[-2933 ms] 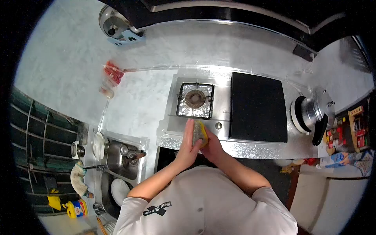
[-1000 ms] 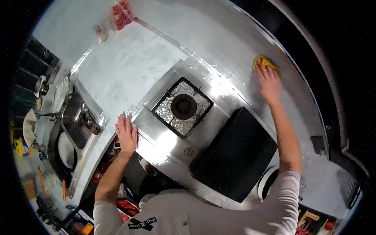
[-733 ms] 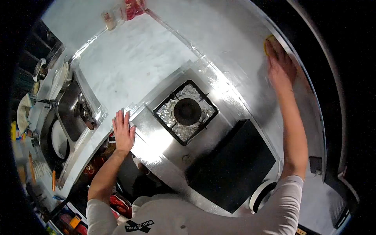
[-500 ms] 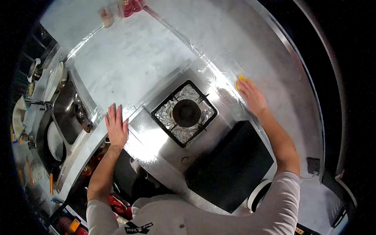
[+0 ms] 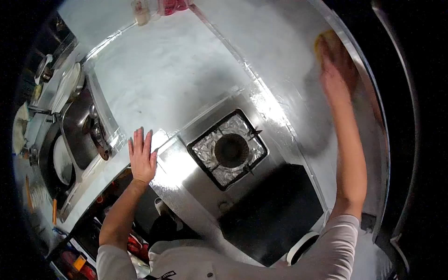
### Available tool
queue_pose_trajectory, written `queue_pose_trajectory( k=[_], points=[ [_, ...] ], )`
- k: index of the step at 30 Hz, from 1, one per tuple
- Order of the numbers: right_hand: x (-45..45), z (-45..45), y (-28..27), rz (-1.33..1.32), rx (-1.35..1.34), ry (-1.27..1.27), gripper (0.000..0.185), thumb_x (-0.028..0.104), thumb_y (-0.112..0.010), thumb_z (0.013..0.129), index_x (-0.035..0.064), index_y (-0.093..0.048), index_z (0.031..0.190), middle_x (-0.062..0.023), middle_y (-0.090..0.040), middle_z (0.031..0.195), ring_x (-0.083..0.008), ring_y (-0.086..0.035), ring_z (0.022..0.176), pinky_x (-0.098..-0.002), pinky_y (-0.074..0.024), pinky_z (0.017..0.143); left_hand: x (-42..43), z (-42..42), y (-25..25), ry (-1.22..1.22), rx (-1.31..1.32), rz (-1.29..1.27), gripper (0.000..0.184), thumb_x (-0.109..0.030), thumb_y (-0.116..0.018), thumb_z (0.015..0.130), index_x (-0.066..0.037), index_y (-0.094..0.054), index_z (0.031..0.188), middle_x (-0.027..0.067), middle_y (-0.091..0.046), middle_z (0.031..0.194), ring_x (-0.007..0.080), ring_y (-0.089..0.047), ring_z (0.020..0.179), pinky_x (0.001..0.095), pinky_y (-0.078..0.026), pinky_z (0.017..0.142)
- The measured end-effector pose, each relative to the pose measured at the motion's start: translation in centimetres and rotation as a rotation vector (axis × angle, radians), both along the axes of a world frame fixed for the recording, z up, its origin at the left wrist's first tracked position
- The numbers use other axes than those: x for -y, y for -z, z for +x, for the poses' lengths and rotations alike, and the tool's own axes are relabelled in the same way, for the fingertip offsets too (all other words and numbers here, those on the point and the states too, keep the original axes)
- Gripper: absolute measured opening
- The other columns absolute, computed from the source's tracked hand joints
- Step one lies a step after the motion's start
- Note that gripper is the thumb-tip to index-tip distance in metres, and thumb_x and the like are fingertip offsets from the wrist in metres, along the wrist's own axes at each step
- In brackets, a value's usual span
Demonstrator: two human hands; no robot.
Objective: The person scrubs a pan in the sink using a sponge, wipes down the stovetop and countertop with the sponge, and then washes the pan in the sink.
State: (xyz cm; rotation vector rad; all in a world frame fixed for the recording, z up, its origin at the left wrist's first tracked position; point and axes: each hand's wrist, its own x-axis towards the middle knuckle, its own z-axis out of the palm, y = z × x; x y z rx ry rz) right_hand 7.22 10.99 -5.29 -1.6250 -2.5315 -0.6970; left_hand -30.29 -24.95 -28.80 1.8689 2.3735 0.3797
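My left hand (image 5: pixel 142 161) lies flat with fingers spread on the counter edge, left of the stove, and holds nothing. Up at the right, my right hand (image 5: pixel 335 77) presses a yellow cloth or sponge (image 5: pixel 318 46) against the pale, glossy wall surface (image 5: pixel 289 56). Only its yellow rim shows around the fingers, so its exact kind is unclear. Between my arms is a steel gas stove (image 5: pixel 275 149) with one uncovered burner (image 5: pixel 232 150) set in crumpled foil. A black panel (image 5: pixel 273 212) covers the stove's near right part.
At the left is a sink (image 5: pixel 77 128) with utensils, a faucet (image 5: pixel 42 111) and a white plate (image 5: pixel 63 158). A clear jar (image 5: pixel 141 13) and a red container (image 5: pixel 172 5) stand at the far end. A round white-rimmed object (image 5: pixel 298 247) sits near my right elbow.
My right hand has moved up and to the right across the wall surface with the yellow cloth or sponge. My left hand stays flat on the counter edge. The camera view has shifted slightly.
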Motion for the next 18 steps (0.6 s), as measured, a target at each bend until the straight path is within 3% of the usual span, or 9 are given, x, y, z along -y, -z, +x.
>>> queue_pose_trajectory(
  k=[2,3,5,7,10,11,13,15,18],
  points=[
    [-0.9,-2.9,2.4,-0.099,0.227,0.010,0.058,0.017,-0.046,0.093,0.0233,-0.030,0.148,-0.0106,-0.027,0.154,-0.0233,-0.021,0.144,-0.0416,-0.0179,0.118,-0.1,0.0,0.0,0.003,0.014,-0.001,0.059,-0.026,-0.046,0.093,-0.013,-0.029,0.148,0.0173,-0.021,0.155,0.0348,-0.016,0.144,0.0518,-0.009,0.117],
    [-1.3,-2.9,5.3,0.174,0.602,-0.160,0.056,0.019,-0.043,0.094,0.0211,-0.031,0.148,-0.0094,-0.024,0.155,-0.0217,-0.018,0.145,-0.0403,-0.0137,0.119,-0.2,0.0,-0.1,0.002,0.013,-0.002,0.059,-0.026,-0.046,0.093,-0.013,-0.029,0.148,0.0173,-0.021,0.155,0.0348,-0.016,0.144,0.0518,-0.009,0.117],
    [0.8,-1.8,9.5,0.130,0.845,-0.276,0.054,0.020,-0.038,0.095,0.0152,-0.031,0.148,-0.0076,-0.017,0.158,-0.0234,-0.014,0.146,-0.0390,-0.0064,0.119,-0.1,0.0,-0.2,0.002,0.035,0.013,0.060,-0.027,-0.047,0.093,-0.012,-0.029,0.148,0.0177,-0.021,0.154,0.0349,-0.016,0.144,0.0521,-0.009,0.116],
    [2.0,2.0,13.8,-0.138,0.921,-0.343,0.055,0.025,-0.040,0.094,0.0121,-0.031,0.147,-0.0058,-0.017,0.158,-0.0217,-0.010,0.146,-0.0405,-0.0016,0.120,-0.1,-0.2,-0.1,0.009,0.040,0.014,0.060,-0.027,-0.047,0.093,-0.012,-0.029,0.148,0.0178,-0.021,0.154,0.0351,-0.016,0.144,0.0522,-0.009,0.116],
    [6.9,5.3,13.0,-0.214,1.044,-0.350,0.058,0.027,-0.043,0.092,0.0112,-0.030,0.147,-0.0051,-0.020,0.157,-0.0212,-0.011,0.146,-0.0397,-0.0016,0.120,-0.2,-0.2,-0.3,0.011,0.058,0.012,0.061,-0.028,-0.048,0.092,-0.011,-0.029,0.148,0.0183,-0.021,0.154,0.0356,-0.017,0.144,0.0524,-0.009,0.116],
    [7.7,5.5,11.8,-0.220,1.064,-0.342,0.059,0.026,-0.044,0.092,0.0119,-0.031,0.147,-0.0052,-0.021,0.157,-0.0212,-0.011,0.146,-0.0399,-0.0026,0.120,-0.1,-0.4,-0.5,0.012,0.065,0.000,0.061,-0.028,-0.048,0.092,-0.011,-0.029,0.148,0.0186,-0.021,0.154,0.0358,-0.017,0.144,0.0523,-0.009,0.116],
    [7.2,5.8,9.5,-0.134,0.861,-0.206,0.061,0.021,-0.048,0.089,0.0125,-0.031,0.147,-0.0065,-0.022,0.156,-0.0229,-0.013,0.146,-0.0408,-0.0090,0.120,-0.2,-0.6,-0.6,-0.004,0.096,0.023,0.062,-0.022,-0.047,0.090,-0.008,-0.029,0.148,0.0197,-0.020,0.155,0.0359,-0.016,0.144,0.0516,-0.008,0.116],
    [6.4,2.7,3.0,-0.004,0.586,-0.128,0.063,0.017,-0.051,0.087,0.0134,-0.032,0.147,-0.0082,-0.023,0.156,-0.0251,-0.016,0.145,-0.0418,-0.0156,0.118,-0.1,-0.7,-0.5,0.014,0.121,0.030,0.063,-0.027,-0.051,0.091,-0.011,-0.030,0.148,0.0188,-0.022,0.154,0.0362,-0.019,0.143,0.0524,-0.010,0.116],
    [2.8,-2.0,-0.5,0.232,0.390,-0.217,0.058,0.017,-0.048,0.090,0.0147,-0.034,0.146,-0.0090,-0.024,0.155,-0.0252,-0.017,0.145,-0.0426,-0.0183,0.118,-0.1,-0.6,-0.3,0.004,0.123,0.033,0.064,-0.028,-0.053,0.090,-0.011,-0.030,0.148,0.0187,-0.023,0.154,0.0360,-0.019,0.143,0.0525,-0.011,0.116]
  ],
)
